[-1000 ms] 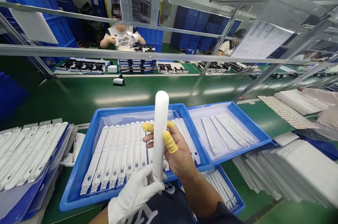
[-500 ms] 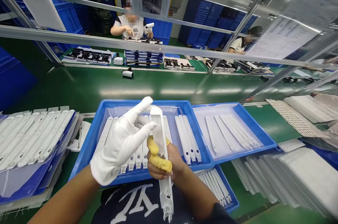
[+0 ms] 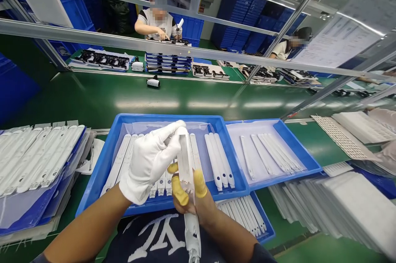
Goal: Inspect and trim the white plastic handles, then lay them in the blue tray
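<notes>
A long white plastic strip-shaped part (image 3: 185,156) stands nearly upright in front of my chest, its hollow ribbed side towards me. My left hand (image 3: 154,159), in a white glove, pinches its top end between thumb and fingers. Around its middle wraps my right hand (image 3: 192,193), bare but for yellow finger cots. Behind both hands lies a blue tray (image 3: 116,131) lined with clear film, holding several similar white parts (image 3: 218,162). Some parts in it are hidden by my left hand.
To the right, a second blue tray (image 3: 312,168) holds more white strips, with another tray (image 3: 269,236) below. White parts (image 3: 40,155) lie on a stack at left. Foam sheets (image 3: 355,209) are piled at right. Across the green bench (image 3: 173,102), behind a metal rail, a co-worker (image 3: 159,25) handles parts.
My left hand has moved right and closed from an open spread onto the part's top end. My right thumb has shifted to the part's right edge.
</notes>
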Available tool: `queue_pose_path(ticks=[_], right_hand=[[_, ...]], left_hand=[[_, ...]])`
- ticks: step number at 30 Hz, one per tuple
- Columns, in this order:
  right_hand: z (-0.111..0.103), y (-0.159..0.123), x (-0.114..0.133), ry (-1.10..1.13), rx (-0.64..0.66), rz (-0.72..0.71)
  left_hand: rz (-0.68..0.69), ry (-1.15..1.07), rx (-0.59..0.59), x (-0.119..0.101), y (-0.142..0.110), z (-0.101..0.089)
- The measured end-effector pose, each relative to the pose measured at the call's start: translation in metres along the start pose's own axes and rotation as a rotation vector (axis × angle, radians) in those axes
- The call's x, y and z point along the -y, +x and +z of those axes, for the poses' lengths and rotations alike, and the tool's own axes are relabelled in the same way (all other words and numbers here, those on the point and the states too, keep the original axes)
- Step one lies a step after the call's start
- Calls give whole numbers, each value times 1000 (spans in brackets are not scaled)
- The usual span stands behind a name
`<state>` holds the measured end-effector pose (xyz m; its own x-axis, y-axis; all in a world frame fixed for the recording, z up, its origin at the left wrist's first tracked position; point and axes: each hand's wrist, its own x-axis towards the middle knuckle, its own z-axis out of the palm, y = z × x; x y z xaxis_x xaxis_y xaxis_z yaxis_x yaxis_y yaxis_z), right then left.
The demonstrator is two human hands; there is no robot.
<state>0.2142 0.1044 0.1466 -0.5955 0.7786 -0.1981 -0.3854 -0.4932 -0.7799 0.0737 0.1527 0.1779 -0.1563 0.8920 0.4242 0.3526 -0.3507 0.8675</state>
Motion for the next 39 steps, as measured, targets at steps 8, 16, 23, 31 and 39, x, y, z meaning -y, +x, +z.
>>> queue_pose_path(ticks=[8, 16, 23, 31, 39], right_hand=[[-76, 23, 19, -983, -697, 169], [-161, 61, 18, -1419, -813, 387], [-167, 63, 16, -1679, -657, 487], [-170, 41, 13, -1869, -723, 441], [-172, 38, 17, -1738, -832, 339]], left_hand=[[-143, 239, 392, 62, -8, 25], [104, 401, 953, 107, -69, 121], [179, 506, 1054, 109, -77, 147], [117, 541, 1028, 109, -74, 154], [-152, 331, 878, 101, -54, 94]])
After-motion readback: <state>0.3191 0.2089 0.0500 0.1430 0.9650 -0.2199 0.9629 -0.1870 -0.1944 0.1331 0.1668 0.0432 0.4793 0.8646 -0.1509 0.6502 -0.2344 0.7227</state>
